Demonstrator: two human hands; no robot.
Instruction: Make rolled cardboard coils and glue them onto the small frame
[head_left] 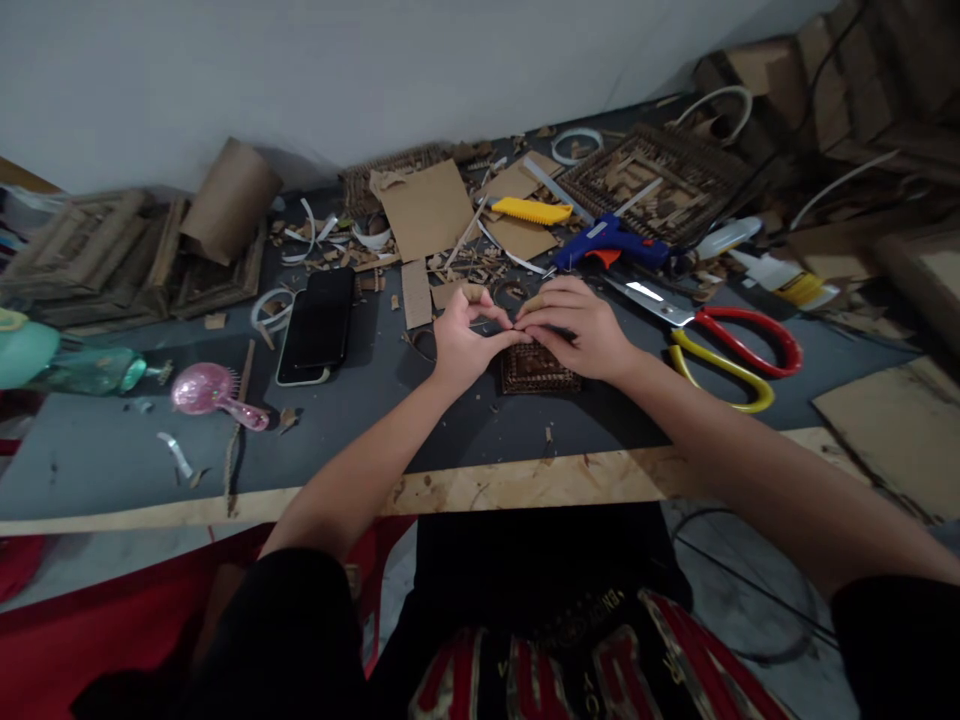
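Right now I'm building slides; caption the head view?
Left hand and right hand meet at a small brown textured piece, scissors nearby.

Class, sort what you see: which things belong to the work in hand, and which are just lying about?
Probably belong:
small brown piece, at the left hand and right hand
glue gun
scissors
yellow cutter
cardboard sheet

Seemingly lying about:
pink hairbrush
black phone
green bottle

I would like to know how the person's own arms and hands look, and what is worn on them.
The left hand and right hand are ungloved; no ring or watch shows. The left sleeve and right sleeve are black and short, leaving both forearms bare.
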